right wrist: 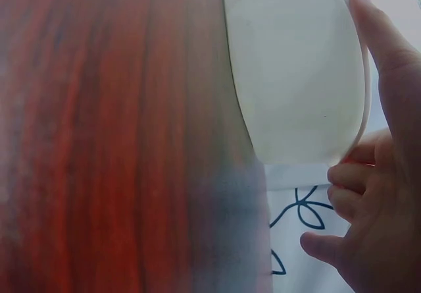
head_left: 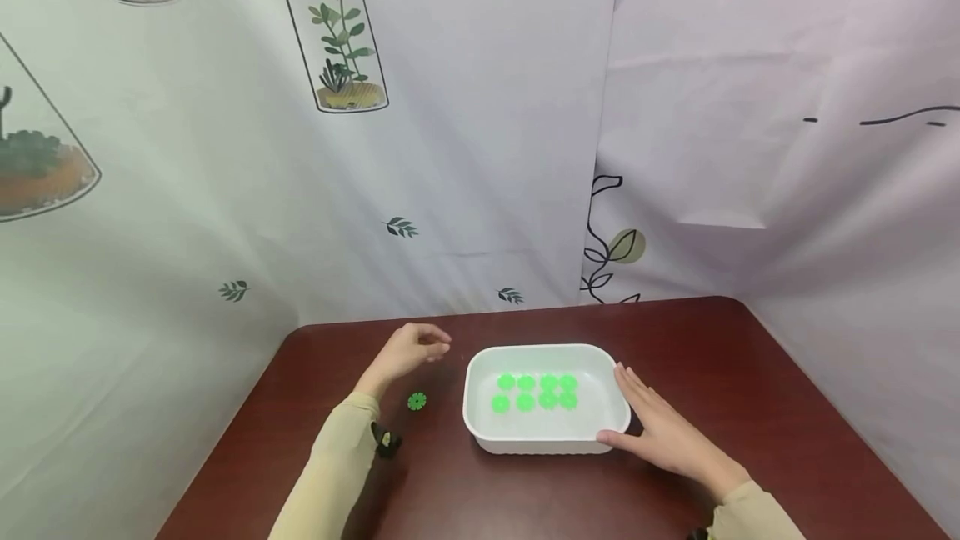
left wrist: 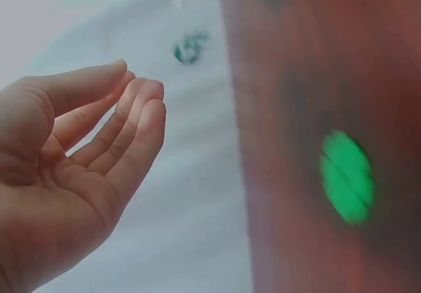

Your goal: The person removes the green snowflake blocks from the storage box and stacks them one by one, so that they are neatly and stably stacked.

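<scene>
A white rectangular plastic basin stands on the table, and inside it several green notched plastic discs lie flat in two rows. My right hand holds the basin's right end, thumb on the front corner and fingers along the far right edge. In the right wrist view, its fingers bend against the basin's side. To the left of the basin, my left hand is raised over the table, fingers loosely bent and nothing between them. A single green disc lies on the table beside the left wrist.
The dark red-brown table reaches back to a white hanging cloth printed with plants, which also encloses both sides. A dark band with a small ornament is on the left wrist.
</scene>
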### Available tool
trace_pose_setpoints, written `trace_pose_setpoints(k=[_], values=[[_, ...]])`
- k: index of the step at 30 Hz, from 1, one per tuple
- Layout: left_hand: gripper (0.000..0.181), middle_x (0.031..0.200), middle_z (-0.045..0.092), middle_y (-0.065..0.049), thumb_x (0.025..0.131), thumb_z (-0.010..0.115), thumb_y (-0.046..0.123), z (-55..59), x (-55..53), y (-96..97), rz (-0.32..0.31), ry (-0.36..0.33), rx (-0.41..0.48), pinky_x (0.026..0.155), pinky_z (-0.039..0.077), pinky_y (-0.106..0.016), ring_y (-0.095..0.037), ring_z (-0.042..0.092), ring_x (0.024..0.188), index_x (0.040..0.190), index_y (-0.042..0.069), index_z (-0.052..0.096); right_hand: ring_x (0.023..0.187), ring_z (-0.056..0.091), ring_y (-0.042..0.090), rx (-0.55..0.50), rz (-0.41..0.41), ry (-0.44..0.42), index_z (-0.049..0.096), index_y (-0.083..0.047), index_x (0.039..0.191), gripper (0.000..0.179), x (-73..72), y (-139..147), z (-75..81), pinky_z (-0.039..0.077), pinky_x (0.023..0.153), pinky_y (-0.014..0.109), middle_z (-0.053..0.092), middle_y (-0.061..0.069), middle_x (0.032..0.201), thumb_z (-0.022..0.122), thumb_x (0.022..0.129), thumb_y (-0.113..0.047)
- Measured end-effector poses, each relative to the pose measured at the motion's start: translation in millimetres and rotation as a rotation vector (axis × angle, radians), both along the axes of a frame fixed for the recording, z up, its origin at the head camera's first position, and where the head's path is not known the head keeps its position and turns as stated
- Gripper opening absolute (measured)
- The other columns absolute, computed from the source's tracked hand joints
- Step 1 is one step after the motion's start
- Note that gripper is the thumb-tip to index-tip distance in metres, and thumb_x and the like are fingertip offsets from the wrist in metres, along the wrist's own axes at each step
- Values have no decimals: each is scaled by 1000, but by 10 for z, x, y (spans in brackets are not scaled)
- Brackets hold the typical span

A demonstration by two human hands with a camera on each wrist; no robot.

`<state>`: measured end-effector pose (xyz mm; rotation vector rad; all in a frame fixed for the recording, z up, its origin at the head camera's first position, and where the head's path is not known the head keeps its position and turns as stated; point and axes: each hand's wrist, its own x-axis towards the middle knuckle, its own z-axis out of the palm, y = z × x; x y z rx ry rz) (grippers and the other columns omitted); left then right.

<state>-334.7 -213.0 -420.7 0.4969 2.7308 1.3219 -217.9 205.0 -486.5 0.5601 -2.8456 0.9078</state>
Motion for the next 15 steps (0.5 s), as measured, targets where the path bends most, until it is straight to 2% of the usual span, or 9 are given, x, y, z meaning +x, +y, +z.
trace_pose_setpoints(k=[4, 7, 10, 15], values=[[17, 98, 73, -8, 93, 71, 13, 138, -49, 275, -56, 5, -6, 78, 58, -41, -22, 69, 84, 109, 7, 74, 147, 24, 44, 8, 17, 7, 29, 3, 156, 108, 3, -11, -12, 26, 113, 63, 24, 21, 163, 68, 84, -67], [15, 96, 72, -3, 94, 71, 12, 233, -100, 483, -114, 41, -63, 75, 57, -34, -20, 69, 85, 108, 8, 74, 147, 24, 44, 10, 28, 21, 29, 3, 156, 107, -12, -24, -6, 27, 113, 63, 24, 21, 163, 68, 85, -67], [16, 97, 71, -2, 95, 70, 12, 312, -149, 703, -190, 93, -124, 76, 56, -33, -20, 69, 89, 110, 8, 74, 147, 24, 44, 13, 26, 22, 28, 3, 156, 107, -19, -12, 8, 28, 112, 63, 24, 21, 163, 68, 85, -66], [19, 105, 71, -2, 97, 67, 13, 372, -184, 1068, -306, 113, -186, 81, 55, -31, -15, 68, 95, 114, 8, 73, 147, 25, 45, 15, 19, 20, 29, 3, 156, 107, -5, 40, 13, 30, 111, 63, 24, 22, 162, 70, 84, -65]])
